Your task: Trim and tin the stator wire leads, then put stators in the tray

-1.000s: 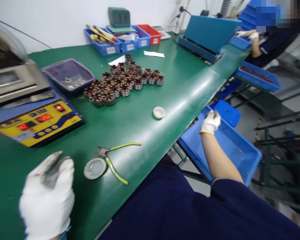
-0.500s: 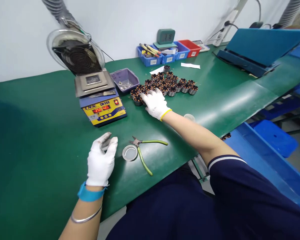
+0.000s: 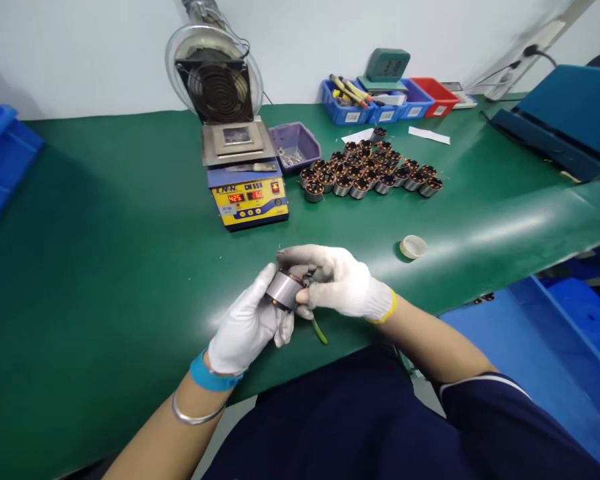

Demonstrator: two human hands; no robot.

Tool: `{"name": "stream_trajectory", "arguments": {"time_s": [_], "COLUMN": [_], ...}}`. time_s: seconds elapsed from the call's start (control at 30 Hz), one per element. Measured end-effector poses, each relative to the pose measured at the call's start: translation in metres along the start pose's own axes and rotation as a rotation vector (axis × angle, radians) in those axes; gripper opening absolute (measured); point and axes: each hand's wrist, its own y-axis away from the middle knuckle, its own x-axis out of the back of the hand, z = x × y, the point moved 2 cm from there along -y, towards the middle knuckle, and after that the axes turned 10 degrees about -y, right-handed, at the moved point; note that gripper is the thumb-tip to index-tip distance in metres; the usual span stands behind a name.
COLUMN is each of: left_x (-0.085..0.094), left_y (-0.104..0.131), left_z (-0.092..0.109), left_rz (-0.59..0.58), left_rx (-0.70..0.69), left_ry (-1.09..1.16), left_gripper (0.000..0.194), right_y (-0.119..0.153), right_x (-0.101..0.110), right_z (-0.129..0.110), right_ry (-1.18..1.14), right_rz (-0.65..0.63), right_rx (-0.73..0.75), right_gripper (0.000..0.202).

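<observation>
A motor stator (image 3: 283,289), a silvery ring with black ends and copper windings, is held tilted between my two gloved hands above the bench. My left hand (image 3: 250,323) grips it from the left and below. Closed on its right side is my right hand (image 3: 337,280), with the bare thumb tip against the metal. Below the hands a green handle of the cutting pliers (image 3: 320,332) shows; the rest of the pliers is hidden. Several more stators (image 3: 360,187) stand grouped at the back of the green bench.
A yellow-and-blue solder pot (image 3: 253,200) with a fan above stands at the back left. Beside it sits a purple tray (image 3: 300,143). Small blue bins (image 3: 353,115) and a red bin (image 3: 437,97) line the wall. A round white lid or roll (image 3: 413,247) lies to the right.
My right hand has come back from the group of stators with one stator. My left hand has moved right and now grips it too. The camera view has turned left.
</observation>
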Motion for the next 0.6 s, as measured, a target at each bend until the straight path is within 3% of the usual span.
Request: {"name": "stream_trajectory", "arguments": {"time_s": [0.13, 0.23, 0.37, 0.47, 0.53, 0.6], "left_x": [0.004, 0.003, -0.001, 0.004, 0.012, 0.016], "left_y": [-0.004, -0.003, 0.003, 0.01, 0.011, 0.009], "left_z": [0.0, 0.001, 0.006, 0.013, 0.017, 0.017], "left_rz": [0.122, 0.101, 0.079, 0.143, 0.251, 0.31], "left_rx": [-0.044, -0.051, -0.047, -0.13, -0.248, -0.277], "left_ry": [0.142, 0.183, 0.233, 0.414, 0.515, 0.469], "left_gripper": [0.045, 0.043, 0.035, 0.028, 0.037, 0.047], "right_y": [0.0, 0.0, -0.002, -0.006, -0.008, -0.01], "right_x": [-0.001, 0.002, 0.001, -0.009, -0.021, -0.033], "right_z": [-0.002, -0.009, -0.024, -0.042, -0.057, -0.071], "right_ry": [0.357, 0.544, 0.785, 0.997, 1.081, 1.144], "right_rz": [0.2, 0.218, 0.197, 0.154, 0.054, -0.092], "right_rx": [0.401, 0.586, 0.659, 0.69, 0.708, 0.708], "right_gripper": [0.028, 0.011, 0.009, 0.015, 0.018, 0.017]}}
